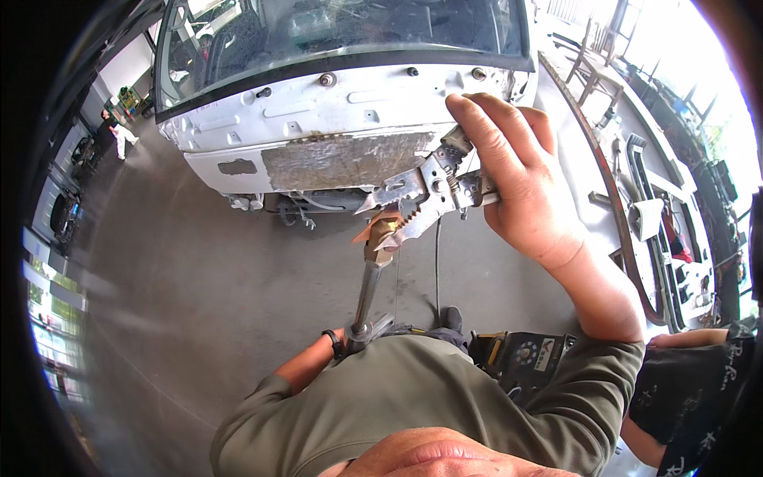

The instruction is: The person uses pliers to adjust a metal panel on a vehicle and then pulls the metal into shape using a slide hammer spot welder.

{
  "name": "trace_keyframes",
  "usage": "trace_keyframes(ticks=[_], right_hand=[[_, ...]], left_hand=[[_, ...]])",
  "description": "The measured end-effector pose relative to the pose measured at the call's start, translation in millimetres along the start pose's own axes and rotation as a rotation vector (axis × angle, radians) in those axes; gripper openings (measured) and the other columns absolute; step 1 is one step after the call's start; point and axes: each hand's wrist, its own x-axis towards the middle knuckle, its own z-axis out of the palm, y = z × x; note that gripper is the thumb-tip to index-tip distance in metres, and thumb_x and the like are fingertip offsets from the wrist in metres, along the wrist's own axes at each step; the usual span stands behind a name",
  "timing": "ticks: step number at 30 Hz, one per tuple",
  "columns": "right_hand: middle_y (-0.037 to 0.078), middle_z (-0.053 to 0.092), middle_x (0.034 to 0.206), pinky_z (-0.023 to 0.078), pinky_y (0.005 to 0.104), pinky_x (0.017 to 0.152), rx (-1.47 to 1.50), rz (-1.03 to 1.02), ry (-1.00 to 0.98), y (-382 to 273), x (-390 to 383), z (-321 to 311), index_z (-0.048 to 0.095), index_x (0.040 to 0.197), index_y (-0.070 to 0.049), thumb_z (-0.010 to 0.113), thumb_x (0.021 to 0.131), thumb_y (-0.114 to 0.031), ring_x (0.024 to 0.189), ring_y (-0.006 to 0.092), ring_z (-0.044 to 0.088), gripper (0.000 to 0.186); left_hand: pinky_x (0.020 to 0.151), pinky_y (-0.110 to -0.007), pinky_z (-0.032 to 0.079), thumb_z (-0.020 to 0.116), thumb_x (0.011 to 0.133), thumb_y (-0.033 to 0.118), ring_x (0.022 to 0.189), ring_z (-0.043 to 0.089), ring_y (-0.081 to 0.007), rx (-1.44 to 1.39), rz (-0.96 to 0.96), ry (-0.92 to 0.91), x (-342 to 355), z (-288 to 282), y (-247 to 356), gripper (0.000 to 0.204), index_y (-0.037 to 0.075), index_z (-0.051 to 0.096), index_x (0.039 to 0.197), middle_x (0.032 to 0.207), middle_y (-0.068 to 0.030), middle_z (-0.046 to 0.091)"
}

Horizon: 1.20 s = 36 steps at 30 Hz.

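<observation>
A jagged-jawed pair of metal pliers (pixel 439 189) is in my right hand (pixel 524 183), its fingers bent round the handles. The jaws stand apart, close against the brass head (pixel 383 232) of a long grey-shafted welding gun (pixel 367 290). A pointed copper-coloured piece (pixel 363 236) sticks out at that head. The gun's lower end reaches my left hand (pixel 345 340), low in front of my body, with a black band at the wrist. Most of the fingers of that hand are hidden by the gun, which it appears to grip.
A white vehicle front (pixel 230 131) with a bare-metal patch (pixel 338 163) stands ahead. A black machine (pixel 520 354) is by my feet, and a cable (pixel 438 274) crosses the floor. Body parts (pixel 675 230) and a chair (pixel 596 67) line the right. Another person (pixel 687 397) is close at right; one (pixel 119 135) is far left.
</observation>
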Motion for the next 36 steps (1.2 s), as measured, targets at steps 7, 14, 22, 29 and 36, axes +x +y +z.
trace_keyframes(ticks=[7,14,22,29,36], right_hand=[[0.012,0.060,0.145,0.048,0.0473,0.107,0.056,0.076,-0.069,-8.2,-0.2,1.7,0.055,0.154,-0.012,0.064,0.066,0.017,0.123,0.0389,0.054,0.093],[0.012,0.059,0.145,0.048,0.0472,0.107,0.049,0.058,-0.066,-13.0,1.2,-1.4,0.055,0.154,-0.011,0.062,0.064,0.018,0.121,0.0391,0.054,0.095],[0.009,0.062,0.137,0.055,0.0431,0.098,-0.015,0.007,-0.050,-15.9,3.0,-7.3,0.058,0.150,-0.009,0.063,0.080,0.007,0.111,0.0350,0.056,0.072],[0.009,0.062,0.135,0.055,0.0430,0.097,-0.017,0.020,-0.055,-17.4,0.7,-9.2,0.058,0.149,-0.009,0.063,0.081,0.007,0.112,0.0350,0.056,0.070],[0.009,0.062,0.134,0.056,0.0433,0.096,-0.023,0.019,-0.055,-19.3,2.7,-11.3,0.060,0.147,-0.008,0.063,0.082,0.006,0.112,0.0351,0.057,0.067]], left_hand=[[0.091,-0.030,0.044,0.063,0.101,0.011,0.101,0.057,-0.0146,-0.091,0.075,-0.021,11.2,-7.1,-22.3,0.020,0.011,0.058,0.120,0.113,-0.0015,0.061],[0.081,-0.029,0.042,0.066,0.099,0.007,0.091,0.052,-0.0119,-0.134,0.143,-0.039,22.1,-10.9,-38.9,0.012,0.014,0.058,0.105,0.100,0.0034,0.057],[0.069,-0.029,0.039,0.070,0.096,0.003,0.080,0.045,-0.0088,-0.161,0.222,-0.065,32.7,-16.0,-58.0,0.021,0.018,0.058,0.087,0.086,0.0089,0.051],[0.068,-0.030,0.038,0.072,0.094,0.004,0.078,0.045,-0.0098,-0.117,0.245,-0.027,31.4,-12.2,-49.9,0.022,0.018,0.057,0.086,0.084,0.0084,0.051],[0.068,-0.030,0.039,0.071,0.095,0.006,0.078,0.047,-0.0099,-0.173,0.195,-0.047,23.6,-9.6,-48.5,0.020,0.019,0.059,0.085,0.085,0.0082,0.053]])
